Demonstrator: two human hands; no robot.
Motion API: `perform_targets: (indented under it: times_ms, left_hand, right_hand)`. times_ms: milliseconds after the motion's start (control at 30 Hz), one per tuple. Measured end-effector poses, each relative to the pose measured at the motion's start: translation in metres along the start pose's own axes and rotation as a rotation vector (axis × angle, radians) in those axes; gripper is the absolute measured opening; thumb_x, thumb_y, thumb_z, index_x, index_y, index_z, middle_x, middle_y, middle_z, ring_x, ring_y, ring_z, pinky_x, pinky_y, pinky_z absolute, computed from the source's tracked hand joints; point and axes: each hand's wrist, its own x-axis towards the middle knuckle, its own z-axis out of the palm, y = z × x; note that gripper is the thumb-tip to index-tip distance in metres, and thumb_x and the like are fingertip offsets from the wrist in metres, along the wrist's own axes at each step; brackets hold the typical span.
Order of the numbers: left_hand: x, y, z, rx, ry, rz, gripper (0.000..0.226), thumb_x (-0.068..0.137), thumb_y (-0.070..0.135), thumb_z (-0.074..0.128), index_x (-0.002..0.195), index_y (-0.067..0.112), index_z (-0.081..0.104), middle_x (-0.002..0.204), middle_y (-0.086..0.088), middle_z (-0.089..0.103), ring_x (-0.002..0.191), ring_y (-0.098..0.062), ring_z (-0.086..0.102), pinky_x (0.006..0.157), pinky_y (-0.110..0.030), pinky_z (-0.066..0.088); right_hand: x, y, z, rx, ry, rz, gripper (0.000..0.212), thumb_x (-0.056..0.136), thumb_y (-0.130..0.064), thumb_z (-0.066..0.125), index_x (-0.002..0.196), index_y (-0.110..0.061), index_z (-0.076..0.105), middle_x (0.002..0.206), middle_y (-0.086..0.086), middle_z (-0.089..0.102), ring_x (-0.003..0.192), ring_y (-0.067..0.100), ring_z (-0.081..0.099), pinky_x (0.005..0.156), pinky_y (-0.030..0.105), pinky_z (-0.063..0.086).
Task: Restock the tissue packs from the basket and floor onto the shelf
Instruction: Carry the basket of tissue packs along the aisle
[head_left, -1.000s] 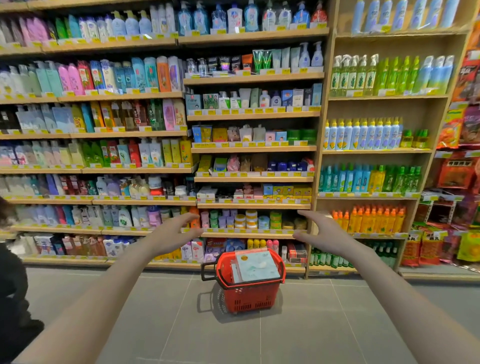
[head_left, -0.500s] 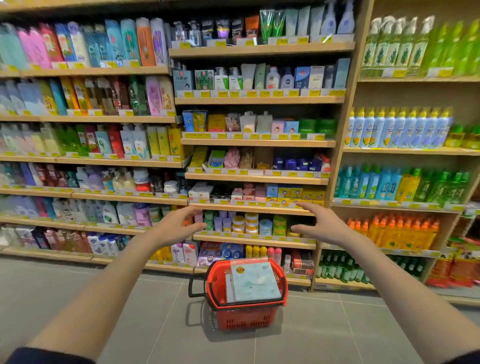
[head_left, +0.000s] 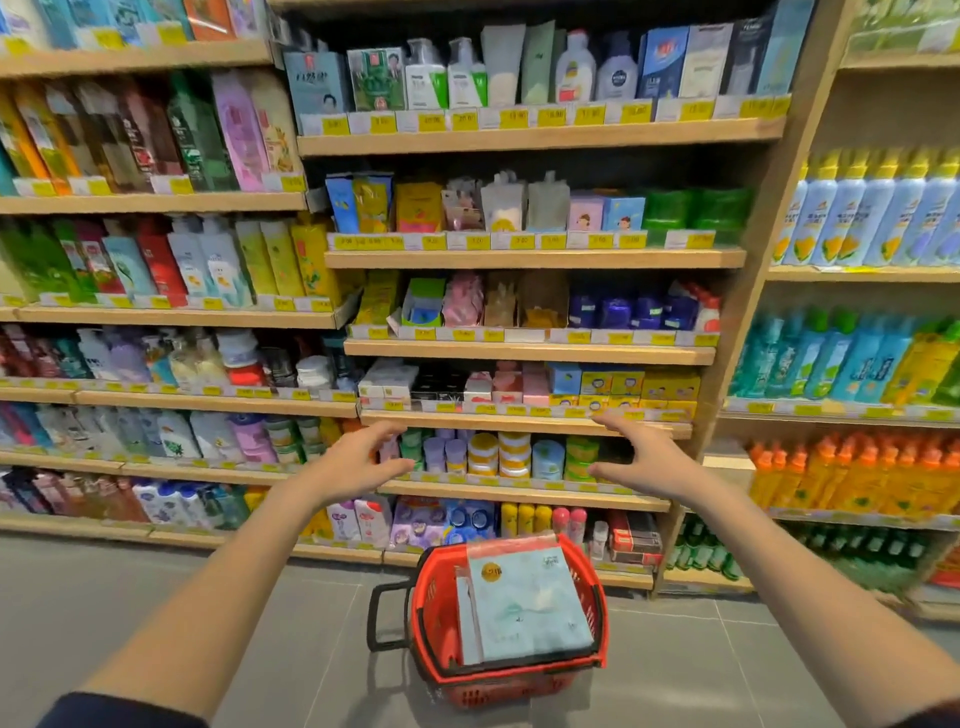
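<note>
Tissue packs (head_left: 524, 603) stand upright in a red basket (head_left: 592, 597) on the floor, lower centre. Above it, left hand (head_left: 353, 462) and right hand (head_left: 644, 462) reach forward, palms inward (fingers spread, grasping nothing), before stocked shelves (head_left: 524, 423).

both arms fwd, left hand (head_left: 358, 464) & right hand (head_left: 643, 457) empty, fingers spread
</note>
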Motion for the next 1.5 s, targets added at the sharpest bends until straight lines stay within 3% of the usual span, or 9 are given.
perform_targets:
  times_ms: [500,667,967,1067,1133,1200,1267,1367,1500]
  left_hand:
    - [0.187,-0.131,0.08,-0.138,-0.253,-0.133,0.065,0.079,0.036,0.07,0.135,0.015,0.044,0.137,-0.008,0.049,0.121,-0.022,0.05,0.098,-0.032,0.042]
    - [0.216,-0.171,0.139,-0.187,-0.307,-0.231,0.06,0.081,0.028,0.069,0.134,0.016,0.044,0.134,-0.005,0.05,0.121,-0.019,0.048,0.096,-0.027,0.038]
    - [0.241,-0.244,0.251,-0.292,-0.341,-0.448,0.058,0.077,0.022,0.073,0.128,0.026,0.047,0.121,-0.003,0.051,0.108,-0.017,0.049,0.086,-0.028,0.04]
    - [0.241,-0.272,0.295,-0.327,-0.373,-0.497,0.058,0.077,0.013,0.073,0.13,0.013,0.048,0.116,-0.002,0.051,0.106,-0.015,0.05,0.088,-0.028,0.041]
    - [0.236,-0.294,0.326,-0.331,-0.396,-0.507,0.062,0.072,0.029,0.077,0.128,0.021,0.052,0.12,0.003,0.054,0.108,-0.014,0.053,0.094,-0.033,0.044]
    - [0.226,-0.32,0.357,-0.334,-0.396,-0.535,0.061,0.059,0.054,0.077,0.116,0.049,0.055,0.116,0.015,0.06,0.104,-0.006,0.057,0.095,-0.035,0.046]
    - [0.216,-0.344,0.39,-0.306,-0.405,-0.568,0.065,0.054,0.064,0.076,0.114,0.049,0.056,0.116,0.016,0.06,0.105,-0.004,0.055,0.096,-0.032,0.043]
    - [0.203,-0.369,0.429,-0.217,-0.383,-0.648,0.081,0.06,0.047,0.081,0.13,0.022,0.05,0.141,-0.007,0.044,0.131,-0.021,0.04,0.105,-0.035,0.033]
    - [0.181,-0.401,0.473,-0.199,-0.289,-0.739,0.086,0.063,0.022,0.084,0.136,0.033,0.04,0.149,-0.012,0.031,0.14,-0.026,0.024,0.108,-0.045,0.03]
  right_hand:
    - [0.171,0.096,0.092,0.079,-0.128,0.174,0.073,0.076,-0.031,0.072,0.138,-0.012,0.038,0.142,0.009,0.044,0.131,0.023,0.041,0.101,0.03,0.032]
    - [0.205,0.14,0.136,0.148,-0.183,0.228,0.083,0.064,-0.045,0.066,0.135,-0.011,0.042,0.138,0.01,0.049,0.127,0.024,0.045,0.1,0.033,0.037]
    - [0.25,0.245,0.234,0.142,-0.312,0.263,0.076,0.069,-0.022,0.078,0.134,-0.009,0.043,0.134,0.012,0.051,0.122,0.028,0.049,0.096,0.029,0.035]
    - [0.252,0.286,0.275,0.203,-0.359,0.303,0.075,0.067,-0.017,0.08,0.133,-0.01,0.045,0.123,0.007,0.056,0.109,0.016,0.051,0.088,0.019,0.035]
    - [0.249,0.315,0.306,0.228,-0.378,0.343,0.072,0.066,-0.016,0.08,0.13,-0.011,0.048,0.125,0.01,0.057,0.107,0.016,0.051,0.087,0.02,0.034]
    - [0.242,0.345,0.338,0.241,-0.383,0.419,0.075,0.066,-0.021,0.081,0.132,-0.014,0.046,0.13,0.012,0.053,0.115,0.022,0.05,0.092,0.023,0.033]
    - [0.233,0.371,0.371,0.243,-0.376,0.467,0.078,0.065,-0.021,0.082,0.133,-0.014,0.045,0.131,0.013,0.051,0.119,0.025,0.049,0.095,0.024,0.032]
    - [0.222,0.402,0.412,0.246,-0.325,0.495,0.083,0.059,-0.03,0.083,0.131,-0.012,0.046,0.131,0.015,0.05,0.122,0.031,0.048,0.098,0.028,0.033]
    - [0.211,0.439,0.449,0.168,-0.317,0.526,0.106,0.044,-0.067,0.064,0.137,-0.024,0.038,0.15,0.013,0.024,0.141,0.028,0.019,0.111,0.045,0.023]
